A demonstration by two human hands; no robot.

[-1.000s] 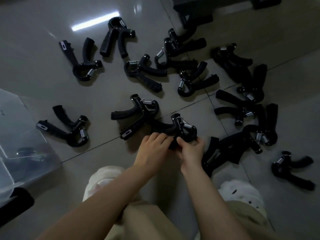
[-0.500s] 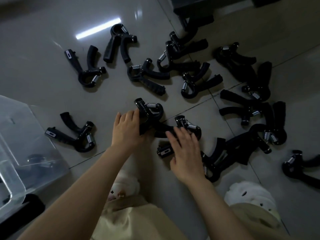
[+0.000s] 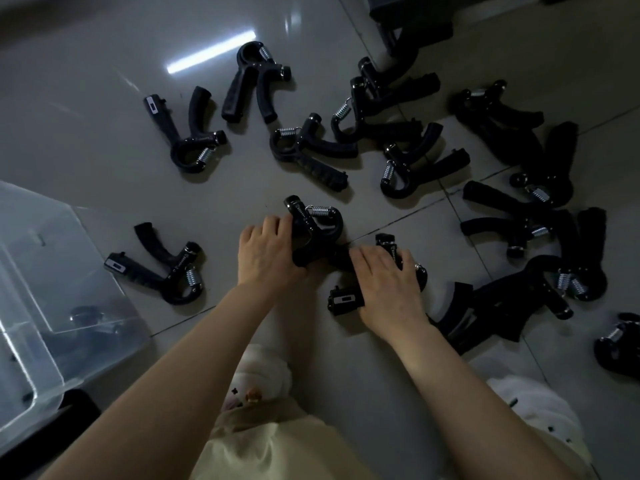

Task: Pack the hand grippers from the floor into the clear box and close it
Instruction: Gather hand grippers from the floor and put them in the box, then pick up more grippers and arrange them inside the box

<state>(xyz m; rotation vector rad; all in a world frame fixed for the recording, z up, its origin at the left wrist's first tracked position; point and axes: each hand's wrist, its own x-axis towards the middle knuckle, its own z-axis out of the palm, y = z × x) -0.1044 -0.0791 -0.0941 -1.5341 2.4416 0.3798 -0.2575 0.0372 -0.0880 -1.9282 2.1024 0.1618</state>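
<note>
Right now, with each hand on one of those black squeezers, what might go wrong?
The two hand grippers under the left hand and right hand appear to overlap where their handles meet, so lifting one may drag the other. The clear box sits far to the left, so one might drop on the way. The floor is dim, so black pieces could be missed.

From where I watch, my left hand (image 3: 268, 252) holds a black spring-loaded hand gripper (image 3: 313, 233) on the grey tiled floor (image 3: 104, 81); just right of it my right hand (image 3: 388, 284) covers a second black hand gripper (image 3: 346, 299). The clear plastic box (image 3: 52, 289) stands at far left, one black gripper (image 3: 159, 268) between it and my hands. More grippers lie scattered behind (image 3: 311, 154), and others are heaped to the right (image 3: 526, 230).
</note>
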